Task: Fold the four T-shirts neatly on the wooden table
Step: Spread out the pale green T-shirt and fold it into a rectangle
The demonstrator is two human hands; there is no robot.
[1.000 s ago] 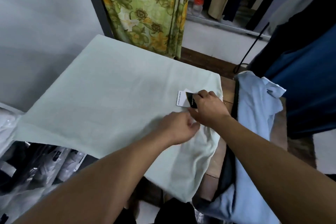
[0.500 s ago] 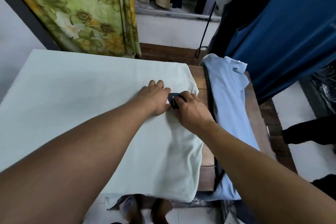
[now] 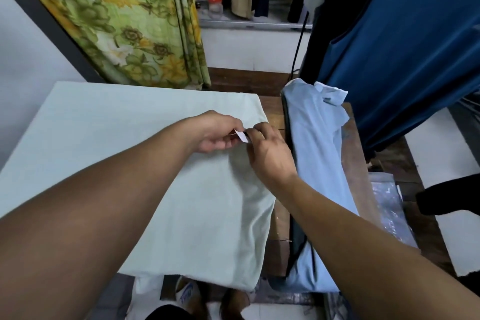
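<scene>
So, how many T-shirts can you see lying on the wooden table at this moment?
2. A pale green T-shirt lies spread on the left; a light blue T-shirt lies along the right. A dark fabric edge beneath the blue one may hide another.

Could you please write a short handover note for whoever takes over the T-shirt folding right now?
Left hand: pinches the hang tag on the mint T-shirt.
Right hand: fingertips pinch the same tag from the other side.
The mint T-shirt lies spread on the wooden table, near edge hanging over; the light blue shirt lies bunched lengthways to its right.
Done: no finished fold in view.
Left: sort out the tag, fold the mint T-shirt, then the blue one; the other two shirts are not identifiable here.
</scene>
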